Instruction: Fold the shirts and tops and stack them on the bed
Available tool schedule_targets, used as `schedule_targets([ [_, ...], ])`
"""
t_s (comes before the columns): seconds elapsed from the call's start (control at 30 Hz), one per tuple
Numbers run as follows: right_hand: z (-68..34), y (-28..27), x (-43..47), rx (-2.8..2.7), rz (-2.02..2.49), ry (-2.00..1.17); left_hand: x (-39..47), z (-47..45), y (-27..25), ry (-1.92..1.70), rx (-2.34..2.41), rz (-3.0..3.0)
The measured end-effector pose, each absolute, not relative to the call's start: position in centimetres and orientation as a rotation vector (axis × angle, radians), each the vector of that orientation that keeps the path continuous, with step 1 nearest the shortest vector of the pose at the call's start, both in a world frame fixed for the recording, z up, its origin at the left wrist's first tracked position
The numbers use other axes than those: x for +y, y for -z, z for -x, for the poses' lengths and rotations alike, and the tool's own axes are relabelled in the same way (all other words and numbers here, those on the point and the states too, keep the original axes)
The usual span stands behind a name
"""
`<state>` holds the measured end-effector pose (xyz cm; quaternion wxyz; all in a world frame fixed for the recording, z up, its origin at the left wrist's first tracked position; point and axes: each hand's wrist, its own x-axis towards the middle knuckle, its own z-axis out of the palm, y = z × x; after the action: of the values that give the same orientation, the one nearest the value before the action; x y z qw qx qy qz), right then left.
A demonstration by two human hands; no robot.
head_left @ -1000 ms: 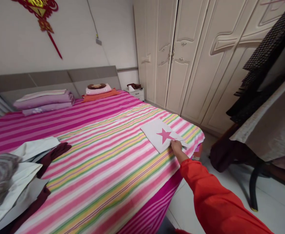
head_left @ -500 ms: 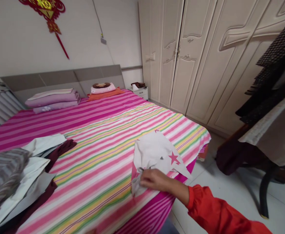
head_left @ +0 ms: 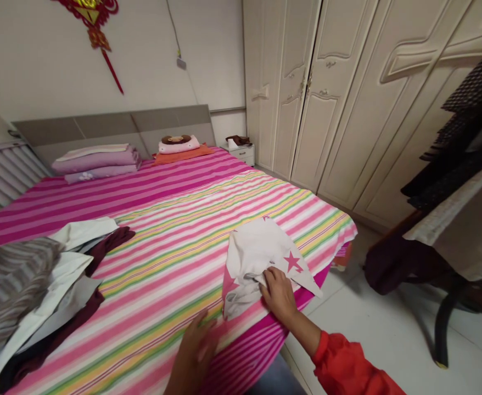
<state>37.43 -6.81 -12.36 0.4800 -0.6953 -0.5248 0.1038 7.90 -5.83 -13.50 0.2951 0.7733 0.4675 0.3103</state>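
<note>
A pale grey cloth with pink stars (head_left: 251, 249) lies crumpled near the bed's front edge. Its kind is not clear from its folded shape. My right hand (head_left: 280, 293) is on its near part, fingers curled at a bunched fold. To the left, my left hand (head_left: 195, 348) hovers low over the striped sheet (head_left: 162, 280), just short of the cloth. That hand is empty, with its fingers loosely apart and slightly blurred.
Several garments (head_left: 39, 285) are heaped on the bed at left. Folded purple bedding (head_left: 101, 159) and a pink pillow (head_left: 179, 144) sit by the headboard (head_left: 113, 129). A wardrobe (head_left: 327, 99) stands beyond. Clothes hang on a rack (head_left: 442, 334) at right.
My left hand has come into view from the bottom edge. My right hand has shifted right along the cloth, and the cloth's near left corner is drawn up.
</note>
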Motion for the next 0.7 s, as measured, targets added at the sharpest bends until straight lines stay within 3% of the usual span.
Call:
schedule_targets([
  [0.2, -43.4, 6.3, -4.1, -1.017, 1.567, -0.327, -4.8, -14.6, 11.5, -0.817, 0.905, -2.481],
  [0.33, -46.6, -0.7, -4.3, -0.716, 1.273, -0.317, -5.2, -14.1, 9.5, -0.843, 0.984, -2.067],
  [0.47, -43.2, -6.1, -5.4, -0.752, 0.944, -0.683, -5.8, -14.2, 4.7, -0.629, 0.941, -1.479],
  [0.7, -33.4, -7.1, -9.5, -1.141, 0.808, -1.234, -6.6, -14.9, -3.2, -0.501, 0.616, -0.837],
])
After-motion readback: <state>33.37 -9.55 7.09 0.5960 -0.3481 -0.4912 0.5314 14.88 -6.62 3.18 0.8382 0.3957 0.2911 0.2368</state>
